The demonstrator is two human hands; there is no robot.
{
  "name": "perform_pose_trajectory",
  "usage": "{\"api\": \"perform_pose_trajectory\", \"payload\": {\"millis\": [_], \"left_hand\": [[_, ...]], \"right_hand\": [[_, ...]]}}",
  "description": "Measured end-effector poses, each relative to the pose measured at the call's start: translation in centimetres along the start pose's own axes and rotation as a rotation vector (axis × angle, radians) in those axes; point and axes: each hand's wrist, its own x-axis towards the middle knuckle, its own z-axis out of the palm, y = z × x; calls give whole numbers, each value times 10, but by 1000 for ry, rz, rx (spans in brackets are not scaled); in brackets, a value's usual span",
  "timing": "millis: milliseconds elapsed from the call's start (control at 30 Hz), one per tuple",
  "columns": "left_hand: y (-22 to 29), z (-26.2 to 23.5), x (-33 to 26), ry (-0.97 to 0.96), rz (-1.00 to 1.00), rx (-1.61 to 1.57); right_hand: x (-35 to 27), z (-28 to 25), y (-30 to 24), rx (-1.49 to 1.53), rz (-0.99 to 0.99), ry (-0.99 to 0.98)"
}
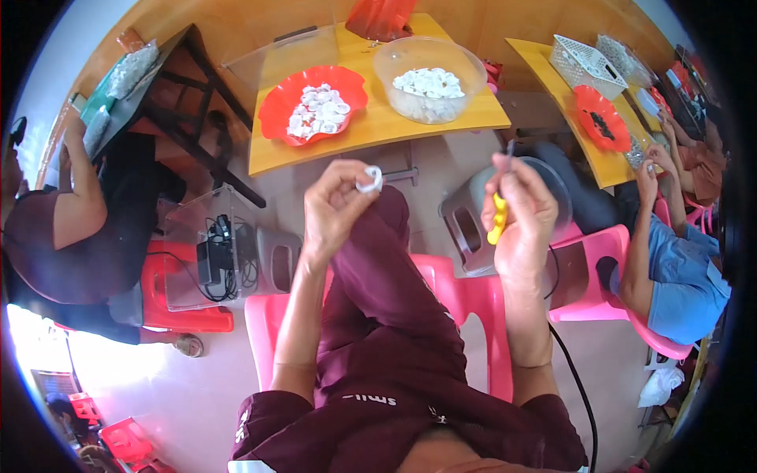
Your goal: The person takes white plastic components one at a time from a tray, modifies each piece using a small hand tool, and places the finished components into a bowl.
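Observation:
Raised over my lap, my left hand [331, 206] pinches a small white ring-shaped plastic part [369, 180] between thumb and fingers. Level with it on the right, my right hand [523, 211] is closed around a small yellow-handled tool [497, 218]. A thin dark tip points up past the fingers; its exact kind is unclear. Beyond my hands, on the yellow table [441, 135], a scalloped red bowl [274, 96] holds many white round pieces [322, 110]. To its right, a clear plastic tub [388, 67] contains a heap of similar white pieces [428, 83].
A red plastic bag [380, 17] lies at the table's far edge. Left of my pink chair [493, 335] is a clear box [180, 277] with black cables. Co-workers sit on both sides; the right-hand table carries another red bowl [582, 98] and a white basket [569, 61].

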Motion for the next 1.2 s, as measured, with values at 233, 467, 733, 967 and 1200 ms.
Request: {"api": "perform_pose_trajectory", "payload": {"millis": [233, 467, 733, 967, 1200], "left_hand": [[-6, 39, -28, 100, 36, -54], [2, 47, -20, 48, -26, 11], [-10, 47, -8, -57, -161, -528], [-22, 50, -21, -46, -167, -676], [-18, 47, -23, -49, -218, -800]], "right_hand": [[-11, -4, 58, -132, 320, -79], [-1, 12, 48, -258, 286, -190], [-2, 16, 40, -98, 189, -102], [-6, 20, 43, -222, 75, -104], [-7, 18, 46, -286, -15, -181]]}}
